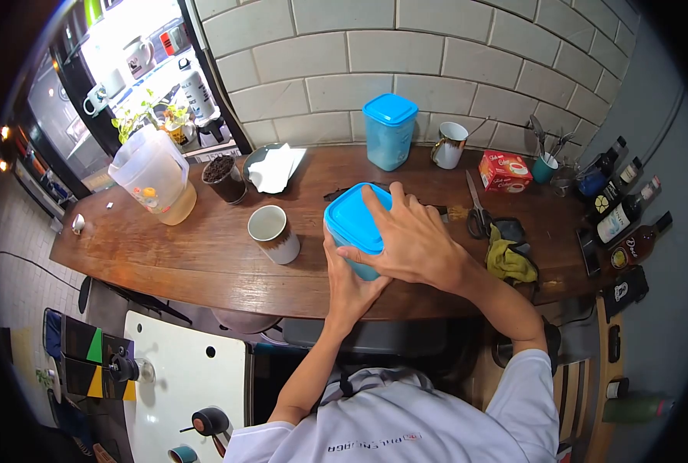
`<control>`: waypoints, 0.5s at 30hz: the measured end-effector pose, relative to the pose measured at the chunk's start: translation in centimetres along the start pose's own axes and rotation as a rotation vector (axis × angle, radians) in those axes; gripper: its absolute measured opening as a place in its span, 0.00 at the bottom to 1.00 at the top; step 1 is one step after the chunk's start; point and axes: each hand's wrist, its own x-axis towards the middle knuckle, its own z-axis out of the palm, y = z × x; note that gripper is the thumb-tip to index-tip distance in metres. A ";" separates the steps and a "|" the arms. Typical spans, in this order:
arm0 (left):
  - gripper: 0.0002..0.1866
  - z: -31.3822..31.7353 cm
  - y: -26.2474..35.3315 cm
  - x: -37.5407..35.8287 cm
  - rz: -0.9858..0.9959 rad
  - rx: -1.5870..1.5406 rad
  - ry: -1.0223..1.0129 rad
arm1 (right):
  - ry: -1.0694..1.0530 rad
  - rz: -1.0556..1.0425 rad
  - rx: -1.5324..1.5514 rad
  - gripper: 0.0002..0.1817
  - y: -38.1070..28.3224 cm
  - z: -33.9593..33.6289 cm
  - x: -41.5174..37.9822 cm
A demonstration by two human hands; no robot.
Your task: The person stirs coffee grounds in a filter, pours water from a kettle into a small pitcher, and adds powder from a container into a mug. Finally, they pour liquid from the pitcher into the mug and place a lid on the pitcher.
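Observation:
A translucent blue plastic food container [363, 270] with a bright blue lid [353, 216] is held near the front edge of the wooden table. My left hand [347, 287] wraps round its lower side, fingers partly hidden behind it. Across the top lies my right hand [422, 241], its fingers over the lid and its thumb at the near edge. The lid sits on the container. Left of my hands stands a white mug [273, 235] with a brown dripped pattern. A second blue container [391, 133], also lidded, stands against the tiled wall.
Scissors [477, 212] and a yellow-grey cloth [511, 256] lie to the right. Behind are another mug [449, 147], a red box [506, 171] and a utensil cup [544, 167]. Bottles [620, 218] line the right end. A pitcher [155, 181] and dark-filled jar [225, 180] stand left.

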 end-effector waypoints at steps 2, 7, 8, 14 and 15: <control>0.62 0.3 -0.1 0.4 -0.043 -0.061 0.072 | -0.029 0.009 0.034 0.52 0.0 -0.8 0.3; 0.53 0.4 0.1 0.6 -0.006 0.003 0.131 | 0.108 -0.027 0.405 0.40 3.9 -0.8 2.3; 0.48 0.5 0.0 0.6 0.005 -0.002 0.154 | 0.104 -0.031 0.405 0.40 5.1 -0.8 2.7; 0.47 0.6 0.1 0.5 0.003 -0.019 0.150 | 0.267 0.097 0.698 0.23 12.8 0.2 5.2; 0.47 0.5 0.0 0.4 0.003 -0.023 0.145 | 0.167 0.277 0.782 0.20 13.9 0.3 5.5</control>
